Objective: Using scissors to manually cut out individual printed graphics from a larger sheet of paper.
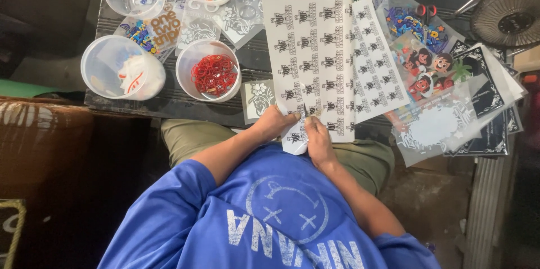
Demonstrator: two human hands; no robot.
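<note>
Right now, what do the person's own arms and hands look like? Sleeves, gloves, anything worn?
Both hands are bare: no gloves on the left hand or the right hand, and no rings, watch or bands that this view shows. The forearms are uncovered. Short, loose sleeves of a blue T-shirt end at about the elbows. The shirt carries a faded pale print on its front. No tools or straps are fixed to either arm.

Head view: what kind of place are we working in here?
Probably a small sticker-making workbench. Both hands, left hand and right hand, work at a white sticker sheet. Clear tubs, one of red rings, stand on the dark table, beside stacked printed sheets.
</note>
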